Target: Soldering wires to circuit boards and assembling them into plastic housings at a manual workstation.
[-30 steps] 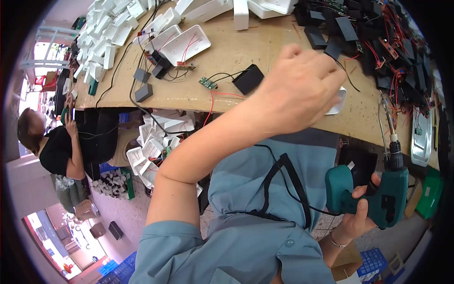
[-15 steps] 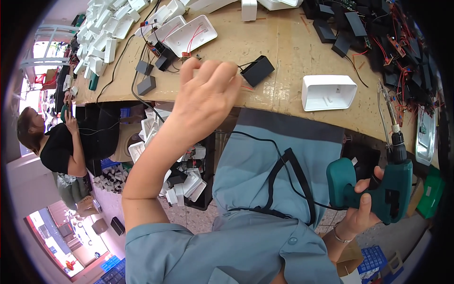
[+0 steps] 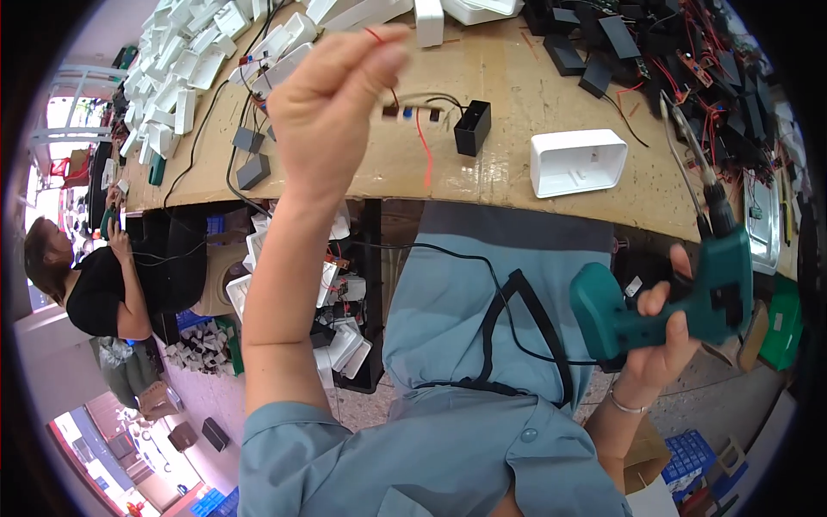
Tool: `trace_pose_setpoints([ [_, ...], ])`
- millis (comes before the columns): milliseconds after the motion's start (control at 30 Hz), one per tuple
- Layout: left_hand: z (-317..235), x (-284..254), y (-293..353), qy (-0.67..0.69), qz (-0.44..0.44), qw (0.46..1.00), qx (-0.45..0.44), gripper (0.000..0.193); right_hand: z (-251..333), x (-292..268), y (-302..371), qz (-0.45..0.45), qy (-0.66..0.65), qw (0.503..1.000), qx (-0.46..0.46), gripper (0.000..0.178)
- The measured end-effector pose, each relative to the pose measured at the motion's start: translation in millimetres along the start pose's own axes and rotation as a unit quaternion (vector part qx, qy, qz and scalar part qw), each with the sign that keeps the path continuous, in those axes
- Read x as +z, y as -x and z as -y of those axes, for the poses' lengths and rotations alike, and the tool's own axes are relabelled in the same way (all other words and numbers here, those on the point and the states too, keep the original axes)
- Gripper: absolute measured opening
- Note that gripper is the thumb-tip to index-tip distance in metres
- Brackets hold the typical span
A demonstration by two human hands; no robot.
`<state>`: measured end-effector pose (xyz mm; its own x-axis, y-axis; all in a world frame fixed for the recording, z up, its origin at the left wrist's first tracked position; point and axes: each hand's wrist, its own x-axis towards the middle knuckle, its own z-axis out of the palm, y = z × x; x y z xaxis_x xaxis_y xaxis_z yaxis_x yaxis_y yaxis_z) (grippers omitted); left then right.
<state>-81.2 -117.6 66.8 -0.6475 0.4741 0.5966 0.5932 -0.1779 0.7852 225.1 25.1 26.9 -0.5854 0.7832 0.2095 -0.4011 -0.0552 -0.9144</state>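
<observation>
My left hand (image 3: 323, 121) is raised over the table with thumb and fingers pinched on a red wire. A small circuit board (image 3: 412, 113) hangs beside it, slightly blurred, with another red wire trailing below. Black wires run from the board to a small open black box (image 3: 472, 129) on the tabletop. Off the table's edge, my right hand (image 3: 665, 332) is wrapped round the handle of a green soldering gun (image 3: 719, 284). Its long metal tip points up toward the far right of the table. An open white plastic case (image 3: 577, 164) lies between the two hands.
White plastic cases (image 3: 185, 69) are heaped at the far left, black boxes and wired boards (image 3: 689, 69) at the right. The gun's black cord (image 3: 465, 252) crosses my lap. A bin (image 3: 353, 345) of white parts stands below the table. Another person (image 3: 103, 276) works at left.
My left hand has risen, lifting the circuit board by its red wire. The black box has turned so its open side shows. My right hand has shifted the soldering gun slightly up.
</observation>
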Motion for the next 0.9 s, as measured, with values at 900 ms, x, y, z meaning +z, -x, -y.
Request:
trace_pose_setpoints([
  [900,1,73,44,-0.101,0.153,0.962,0.202,0.022,-54,63,-45,-0.062,-0.328,0.927,0.169,0.061],
])
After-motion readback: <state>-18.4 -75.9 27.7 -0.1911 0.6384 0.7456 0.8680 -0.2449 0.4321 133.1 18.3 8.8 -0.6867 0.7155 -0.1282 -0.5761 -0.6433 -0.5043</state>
